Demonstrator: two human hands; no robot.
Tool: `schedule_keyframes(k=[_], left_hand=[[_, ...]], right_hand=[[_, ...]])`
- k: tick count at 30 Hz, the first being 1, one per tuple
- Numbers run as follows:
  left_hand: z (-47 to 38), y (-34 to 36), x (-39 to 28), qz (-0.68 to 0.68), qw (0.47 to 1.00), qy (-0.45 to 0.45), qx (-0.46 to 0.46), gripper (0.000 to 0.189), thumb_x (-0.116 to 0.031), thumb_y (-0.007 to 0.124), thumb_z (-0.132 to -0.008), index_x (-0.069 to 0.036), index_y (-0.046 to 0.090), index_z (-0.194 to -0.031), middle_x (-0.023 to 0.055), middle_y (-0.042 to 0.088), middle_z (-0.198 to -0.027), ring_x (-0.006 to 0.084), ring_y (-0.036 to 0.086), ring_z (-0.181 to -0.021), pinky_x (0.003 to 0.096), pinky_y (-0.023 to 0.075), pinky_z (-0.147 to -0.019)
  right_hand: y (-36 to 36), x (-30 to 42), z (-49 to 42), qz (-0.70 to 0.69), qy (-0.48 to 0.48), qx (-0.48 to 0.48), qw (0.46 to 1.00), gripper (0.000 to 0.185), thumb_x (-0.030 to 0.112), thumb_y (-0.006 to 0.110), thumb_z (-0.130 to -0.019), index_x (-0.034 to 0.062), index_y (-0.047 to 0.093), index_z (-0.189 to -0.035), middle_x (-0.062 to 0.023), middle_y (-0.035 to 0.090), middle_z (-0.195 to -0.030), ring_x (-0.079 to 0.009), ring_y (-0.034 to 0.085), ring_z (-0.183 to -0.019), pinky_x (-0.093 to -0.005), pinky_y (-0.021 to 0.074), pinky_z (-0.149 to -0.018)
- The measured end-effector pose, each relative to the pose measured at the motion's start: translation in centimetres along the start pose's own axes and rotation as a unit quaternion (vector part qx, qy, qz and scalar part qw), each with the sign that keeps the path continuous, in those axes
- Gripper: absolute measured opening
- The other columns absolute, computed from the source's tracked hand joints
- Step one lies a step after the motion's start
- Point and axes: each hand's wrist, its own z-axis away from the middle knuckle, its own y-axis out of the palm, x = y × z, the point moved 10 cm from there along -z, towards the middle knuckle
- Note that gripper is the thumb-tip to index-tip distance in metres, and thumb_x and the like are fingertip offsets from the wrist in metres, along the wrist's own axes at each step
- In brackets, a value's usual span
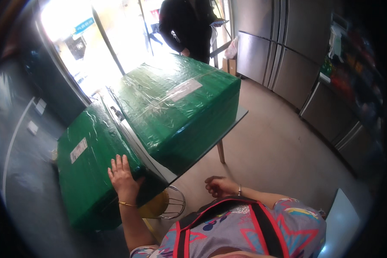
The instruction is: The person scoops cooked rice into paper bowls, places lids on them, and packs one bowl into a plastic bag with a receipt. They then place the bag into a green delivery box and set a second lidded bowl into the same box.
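Note:
My left hand (122, 179) rests flat with its fingers spread on the top of a large green box (98, 135) wrapped in plastic film. That box bears a white printed label (79, 150). Beside it, on a table (242, 113), sits a second green wrapped box (180, 100) with a paler label (184, 89) and strips of clear tape. A narrow gap with a white strip (138, 142) lies between the two boxes. My right hand (222, 187) hangs over the floor before my body, its fingers loosely curled, touching neither box; I see nothing in it.
Beyond the boxes a person in dark clothing (187, 29) stands by the bright glass doorway (113, 32), holding a flat object. Steel refrigerators (296, 58) line the right side. A round stool (172, 203) is under the table's near edge. A cardboard box (229, 66) stands by the doorway.

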Motion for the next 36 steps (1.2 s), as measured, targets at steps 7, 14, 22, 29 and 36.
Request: schedule_keyframes(k=[7, 14, 22, 29, 36], left_hand=[[-0.1, -0.5, 0.1, 0.01, 1.0, -0.01, -0.013, 0.099, -0.031, 0.084, -0.05, -0.008, 0.037, -0.133, 0.0136, 0.038, -0.138, 0.0322, 0.033, -0.129, 0.0472, 0.0249, -0.105], [0.1, -0.1, 0.1, 0.009, 1.0, -0.011, 0.0, 0.097, -0.033, 0.084, -0.052, -0.007, 0.037, -0.133, 0.0135, 0.037, -0.139, 0.0315, 0.032, -0.13, 0.0464, 0.0237, -0.106], [0.2, 0.3, 0.2, 0.007, 1.0, -0.009, 0.002, 0.097, -0.034, 0.084, -0.052, -0.007, 0.037, -0.133, 0.0132, 0.036, -0.139, 0.031, 0.031, -0.13, 0.0455, 0.0227, -0.107], [0.2, 0.5, 0.4, 0.0, 1.0, -0.007, 0.004, 0.098, -0.033, 0.084, -0.052, -0.006, 0.036, -0.133, 0.0131, 0.036, -0.14, 0.0311, 0.031, -0.13, 0.0455, 0.0227, -0.107], [0.3, 0.6, 0.3, 0.002, 1.0, -0.011, 0.012, 0.098, -0.032, 0.084, -0.052, -0.007, 0.036, -0.134, 0.0128, 0.035, -0.14, 0.0311, 0.031, -0.13, 0.0457, 0.0229, -0.107]], right_hand=[[0.2, 0.9, 0.3, -0.003, -0.013, -0.002, 1.0, 0.024, 0.003, 0.046, -0.084, 0.0032, 0.048, -0.109, -0.0055, 0.053, -0.078, -0.0127, 0.049, -0.064, -0.0233, 0.0366, -0.05], [-0.1, 0.9, 0.5, -0.019, -0.029, -0.011, 0.999, 0.024, 0.002, 0.046, -0.084, 0.0027, 0.05, -0.107, -0.0055, 0.054, -0.077, -0.0124, 0.048, -0.063, -0.0232, 0.037, -0.05], [-0.4, 0.7, 0.6, -0.026, -0.03, -0.016, 0.999, 0.019, 0.003, 0.049, -0.083, 0.0042, 0.051, -0.103, -0.0054, 0.054, -0.078, -0.0123, 0.049, -0.064, -0.0225, 0.0375, -0.049], [-0.8, 0.4, 0.3, -0.022, -0.028, -0.022, 0.999, 0.023, 0.003, 0.047, -0.084, 0.0039, 0.05, -0.108, -0.0052, 0.053, -0.078, -0.0124, 0.048, -0.064, -0.0235, 0.037, -0.05], [-0.8, 0.4, 0.5, -0.016, -0.034, -0.021, 0.999, 0.022, 0.003, 0.046, -0.084, 0.0037, 0.049, -0.106, -0.005, 0.053, -0.078, -0.0123, 0.048, -0.064, -0.023, 0.037, -0.049]])
